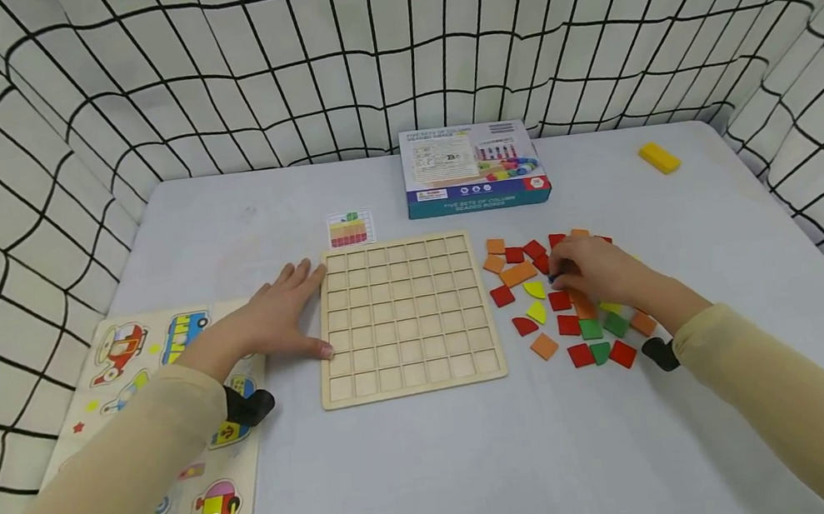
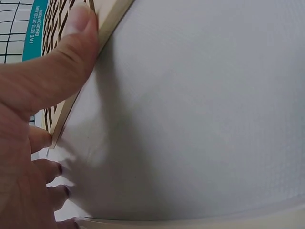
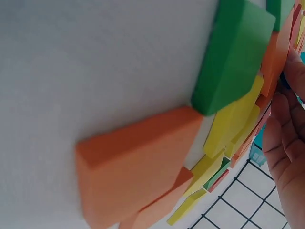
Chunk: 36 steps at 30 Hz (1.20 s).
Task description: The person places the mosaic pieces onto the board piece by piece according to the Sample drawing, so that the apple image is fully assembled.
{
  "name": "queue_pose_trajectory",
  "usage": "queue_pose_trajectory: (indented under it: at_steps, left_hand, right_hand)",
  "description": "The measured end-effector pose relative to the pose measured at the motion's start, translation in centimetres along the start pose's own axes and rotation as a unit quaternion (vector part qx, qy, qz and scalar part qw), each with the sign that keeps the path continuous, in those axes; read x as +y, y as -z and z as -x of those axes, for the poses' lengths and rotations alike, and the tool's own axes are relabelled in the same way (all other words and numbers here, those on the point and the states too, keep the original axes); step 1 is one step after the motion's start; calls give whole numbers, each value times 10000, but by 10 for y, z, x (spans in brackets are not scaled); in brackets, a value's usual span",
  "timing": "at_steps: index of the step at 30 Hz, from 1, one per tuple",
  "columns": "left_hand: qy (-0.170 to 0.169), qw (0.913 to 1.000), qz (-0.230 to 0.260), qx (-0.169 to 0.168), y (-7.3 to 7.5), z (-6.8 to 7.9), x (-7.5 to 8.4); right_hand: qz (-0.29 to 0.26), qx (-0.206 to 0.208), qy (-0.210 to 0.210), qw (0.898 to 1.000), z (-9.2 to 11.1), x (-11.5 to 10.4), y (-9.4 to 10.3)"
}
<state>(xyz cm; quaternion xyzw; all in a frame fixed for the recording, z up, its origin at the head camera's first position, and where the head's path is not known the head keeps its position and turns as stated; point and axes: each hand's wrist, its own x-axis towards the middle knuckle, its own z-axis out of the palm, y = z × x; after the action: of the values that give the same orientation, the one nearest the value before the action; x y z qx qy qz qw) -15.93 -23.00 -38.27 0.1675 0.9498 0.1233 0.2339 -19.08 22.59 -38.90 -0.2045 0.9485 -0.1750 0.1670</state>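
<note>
My left hand (image 1: 280,311) rests spread at the left edge of a wooden grid board (image 1: 408,321), its thumb lying on the rim. The board's shallow square cells hold no pieces. Over a loose spread of small coloured blocks to the right of the board, my right hand (image 1: 604,270) pinches a small dark blue piece (image 3: 284,81) between thumb and fingers; most of it is hidden. Near that hand lie a red block (image 1: 560,301), a green block (image 1: 616,324) and an orange block (image 3: 138,164). Yellow curved pieces (image 1: 536,312) lie closer to the board.
A picture card (image 1: 351,228) lies behind the board, beside a teal-and-white box (image 1: 476,168). At the left, a vehicle puzzle board (image 1: 253,508) sits under the left forearm. A yellow block (image 1: 660,157) lies at the far right. Black netting (image 1: 376,55) surrounds the table.
</note>
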Motion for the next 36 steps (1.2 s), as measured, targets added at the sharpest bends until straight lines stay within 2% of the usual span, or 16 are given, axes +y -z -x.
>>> queue_pose_trajectory:
  at_steps: [8,14,21,25,30,36]
  left_hand:
    - [45,9998,-202,-19,2,2,-2]
    - [55,9993,-351,-109,1,1,-6]
    - [-20,9993,-305,-197,-1,-2,-5]
    - [53,9992,-294,-273,-3,-3,-3]
    - [122,9991,-300,-267,-3,-2,0]
    - [201,9988,-371,-237,0,1,2]
  right_hand:
    - [-181,-95,96,9997,-7,-8,5]
    - [-955,-57,274,9950,-30,-35,11]
    - [-1874,-203,395,9813,-73,-75,2]
    - [-2125,-353,525,9751,-94,-93,-3]
    - [-2294,-600,599,9696,-108,-108,-3]
    - [-2931,-942,516,9500,-121,-119,-5]
